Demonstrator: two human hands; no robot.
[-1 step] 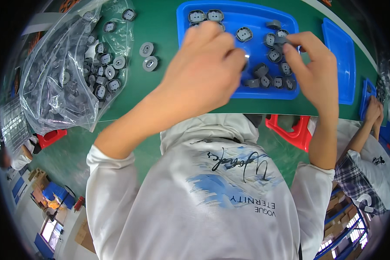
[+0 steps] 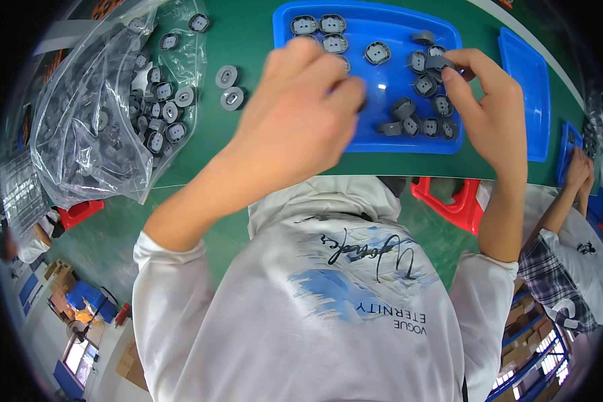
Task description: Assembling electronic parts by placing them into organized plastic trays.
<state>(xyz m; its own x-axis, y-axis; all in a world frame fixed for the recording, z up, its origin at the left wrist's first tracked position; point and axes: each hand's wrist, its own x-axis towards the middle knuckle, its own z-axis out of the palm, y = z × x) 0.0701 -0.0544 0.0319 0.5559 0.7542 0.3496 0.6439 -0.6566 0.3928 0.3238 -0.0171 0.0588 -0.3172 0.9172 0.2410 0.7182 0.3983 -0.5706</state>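
My left hand [image 2: 305,110], slightly blurred, is over the left side of a blue tray [image 2: 368,143]. Its fingers are closed, and what they may hold is hidden behind them. At the tray's right side, my right hand [image 2: 486,110] pinches a grey round plastic piece [image 2: 438,63] between thumb and forefinger. Beneath it sits a cluster of similar grey pieces [image 2: 425,85]. Others stand in rows at the tray's far left, such as one piece [image 2: 333,24] with its slotted face up. A single piece [image 2: 377,53] lies near the middle.
Left of the tray, a clear plastic bag [image 2: 80,134] spills several grey pieces [image 2: 164,91] onto the green table [image 2: 248,40]. Two round pieces [image 2: 232,98] lie between bag and tray. Another blue tray [image 2: 526,100] is at the right, with a co-worker's hands [image 2: 578,169] beyond it.
My left hand has shifted a little left and toward me, uncovering more pieces in the tray's rows. My right hand has barely moved and keeps its pinch.
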